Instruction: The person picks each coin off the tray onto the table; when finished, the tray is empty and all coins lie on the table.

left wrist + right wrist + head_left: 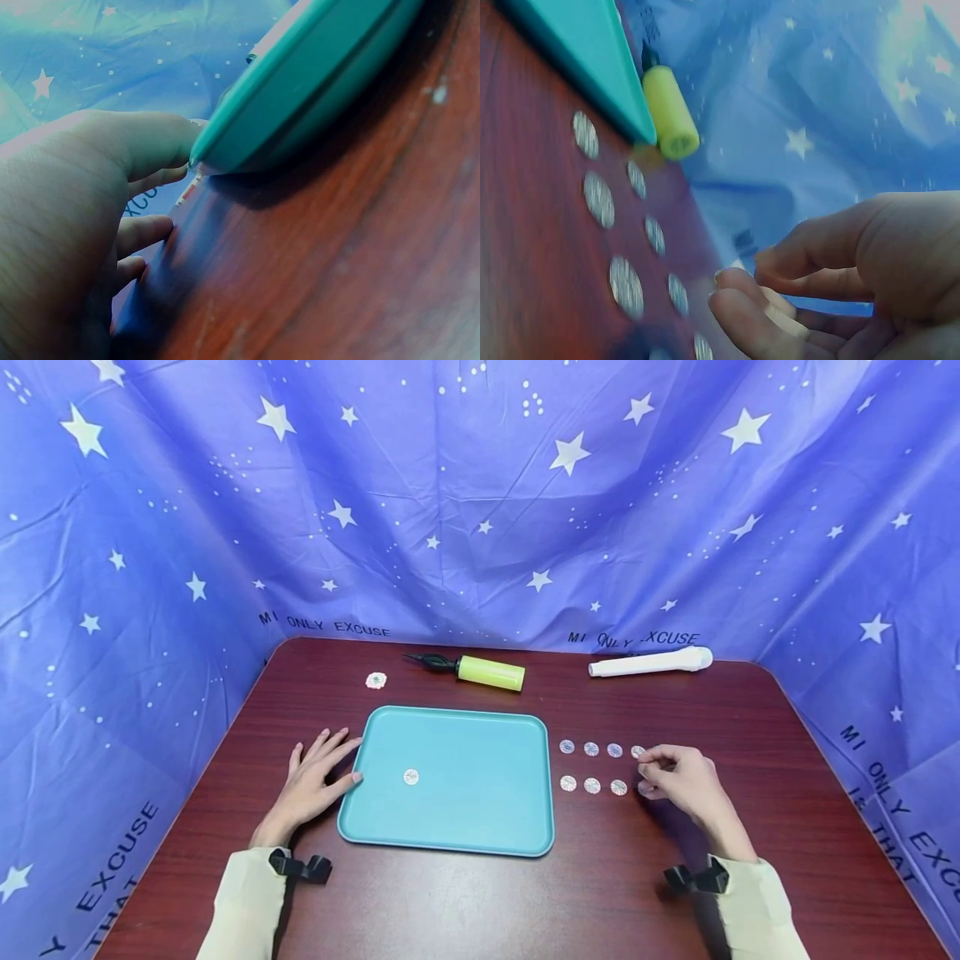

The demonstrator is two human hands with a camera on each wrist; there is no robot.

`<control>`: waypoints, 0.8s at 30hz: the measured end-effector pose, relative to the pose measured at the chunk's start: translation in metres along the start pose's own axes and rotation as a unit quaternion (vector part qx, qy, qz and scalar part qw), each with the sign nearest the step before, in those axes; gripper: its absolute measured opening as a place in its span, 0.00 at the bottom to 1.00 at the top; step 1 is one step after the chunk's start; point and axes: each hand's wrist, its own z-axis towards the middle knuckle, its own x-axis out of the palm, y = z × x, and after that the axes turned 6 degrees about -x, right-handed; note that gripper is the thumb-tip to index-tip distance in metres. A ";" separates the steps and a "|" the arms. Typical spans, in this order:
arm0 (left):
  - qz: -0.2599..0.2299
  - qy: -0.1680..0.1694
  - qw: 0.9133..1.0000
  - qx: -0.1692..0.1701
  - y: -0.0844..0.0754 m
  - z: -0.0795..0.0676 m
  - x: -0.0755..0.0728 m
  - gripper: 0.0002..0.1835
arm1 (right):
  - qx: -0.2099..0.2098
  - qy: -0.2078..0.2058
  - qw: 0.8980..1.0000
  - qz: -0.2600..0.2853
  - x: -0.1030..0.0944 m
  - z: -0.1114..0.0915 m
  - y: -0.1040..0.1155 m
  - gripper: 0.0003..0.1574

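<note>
A teal tray (pixel 480 785) lies on the table with one small round silvery disc (pixel 411 777) on it. My left hand (pixel 311 781) is at its left edge with fingers spread, the thumb and index fingertip at the rim; the left wrist view shows the fingers beside the tray's side wall (pixel 277 105). Right of the tray, several similar discs (pixel 592 785) lie in two rows. Over the right end of these rows is my right hand (pixel 682 781), its fingers loosely bent and partly covering the end discs. In the right wrist view, nothing shows between thumb and fingers (pixel 810 247).
Behind the tray lie a yellow-green hand pump (pixel 491 673) with a black nozzle and a small white scalloped piece (pixel 376 680). A white wand-like tube (pixel 649 662) with a rounded end rests at the back right. Blue star-printed curtains (pixel 465 502) surround the table (pixel 450 902).
</note>
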 end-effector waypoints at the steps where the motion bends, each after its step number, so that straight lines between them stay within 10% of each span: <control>1: 0.000 0.000 1.000 0.000 0.000 0.000 0.000 0.33 | -0.006 0.002 1.000 -0.004 0.003 0.001 0.005 0.15; 24: 0.006 -0.004 1.000 0.005 0.001 0.002 0.001 0.33 | -0.135 0.165 0.976 -0.038 0.127 0.028 0.089 0.11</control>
